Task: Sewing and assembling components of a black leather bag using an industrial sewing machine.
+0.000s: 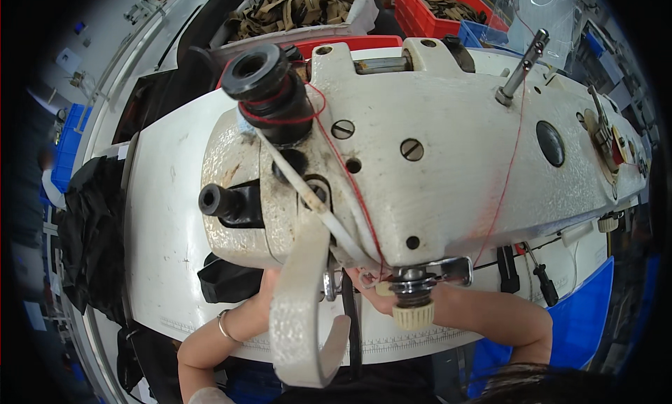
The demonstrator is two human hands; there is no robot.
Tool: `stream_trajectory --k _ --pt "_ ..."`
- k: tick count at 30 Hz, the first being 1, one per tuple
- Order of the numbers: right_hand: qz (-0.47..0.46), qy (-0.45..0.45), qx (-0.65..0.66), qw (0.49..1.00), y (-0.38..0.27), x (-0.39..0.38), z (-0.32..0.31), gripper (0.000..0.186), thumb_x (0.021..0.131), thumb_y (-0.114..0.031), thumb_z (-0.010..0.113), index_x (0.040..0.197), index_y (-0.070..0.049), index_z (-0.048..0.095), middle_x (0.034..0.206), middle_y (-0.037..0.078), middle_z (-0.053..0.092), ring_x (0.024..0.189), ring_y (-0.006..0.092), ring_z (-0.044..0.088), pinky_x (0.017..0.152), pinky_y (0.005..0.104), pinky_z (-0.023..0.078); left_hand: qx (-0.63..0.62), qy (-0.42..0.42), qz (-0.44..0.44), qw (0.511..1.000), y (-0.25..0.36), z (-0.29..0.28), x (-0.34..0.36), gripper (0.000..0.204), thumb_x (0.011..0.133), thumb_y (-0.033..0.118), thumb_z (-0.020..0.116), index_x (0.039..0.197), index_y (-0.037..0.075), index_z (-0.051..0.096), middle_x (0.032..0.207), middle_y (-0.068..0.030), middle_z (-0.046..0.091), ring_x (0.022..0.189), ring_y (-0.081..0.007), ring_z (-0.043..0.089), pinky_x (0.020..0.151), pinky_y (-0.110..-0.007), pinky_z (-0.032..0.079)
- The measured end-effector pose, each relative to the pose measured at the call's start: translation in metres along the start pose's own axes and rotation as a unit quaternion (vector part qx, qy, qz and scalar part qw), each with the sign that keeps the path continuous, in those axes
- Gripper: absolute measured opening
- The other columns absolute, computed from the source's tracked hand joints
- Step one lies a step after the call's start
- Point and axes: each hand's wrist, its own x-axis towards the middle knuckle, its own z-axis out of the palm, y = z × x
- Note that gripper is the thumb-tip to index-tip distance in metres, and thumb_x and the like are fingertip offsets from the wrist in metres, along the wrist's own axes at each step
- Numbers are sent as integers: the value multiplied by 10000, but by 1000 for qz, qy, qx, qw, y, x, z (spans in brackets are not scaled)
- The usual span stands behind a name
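Observation:
A large white sewing machine (pixel 448 117) fills the middle of the view and covers most of both hands. My left hand (pixel 267 286) reaches under the machine's head, its fingers hidden behind the curved white lever (pixel 301 313). Beside it lies a bunched piece of black fabric (pixel 234 278); whether the hand touches it I cannot tell. My right hand (pixel 373 299) is next to the thread tension knob (pixel 413 313), with its fingers out of sight behind the machine. Between the hands a narrow black strip (pixel 351 327) hangs over the table's near edge.
Red thread (pixel 350 173) runs across the machine. On the white table (pixel 164 215) a screwdriver (pixel 544 278) lies at the right, above a blue bin (pixel 577 320). Black fabric (pixel 94 222) hangs at the left. Behind stand a white container (pixel 364 16) of tan straps and a red crate (pixel 413 19).

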Motion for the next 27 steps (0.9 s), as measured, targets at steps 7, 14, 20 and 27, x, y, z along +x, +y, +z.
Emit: stream_trajectory --k 7,14,20,27 --pt "62 51 18 997 -3 10 -17 125 503 -125 611 505 -87 492 711 33 502 763 180 523 502 258 457 260 -27 48 964 -7 1 -1 183 721 132 661 887 61 631 805 -46 605 691 -195 574 585 -339 442" --pt "25 28 44 998 -2 6 -12 119 533 -120 618 543 -69 511 769 38 518 736 169 539 564 262 475 321 -78 -100 939 9 -2 -8 319 822 246 657 1060 51 574 977 -105 631 892 -248 607 805 -381 470" --pt "30 31 60 997 -4 5 -10 120 536 -123 621 549 -59 520 799 64 544 747 174 547 577 268 491 356 -53 -150 921 1 6 -14 318 807 251 680 1040 54 589 917 -94 644 828 -267 617 784 -378 467" --pt "16 13 55 998 -3 3 -8 125 540 -125 620 547 -52 519 782 67 548 745 183 558 575 272 492 288 -124 -134 940 8 -4 -5 268 823 266 658 968 45 615 810 -70 650 741 -237 625 709 -336 476"
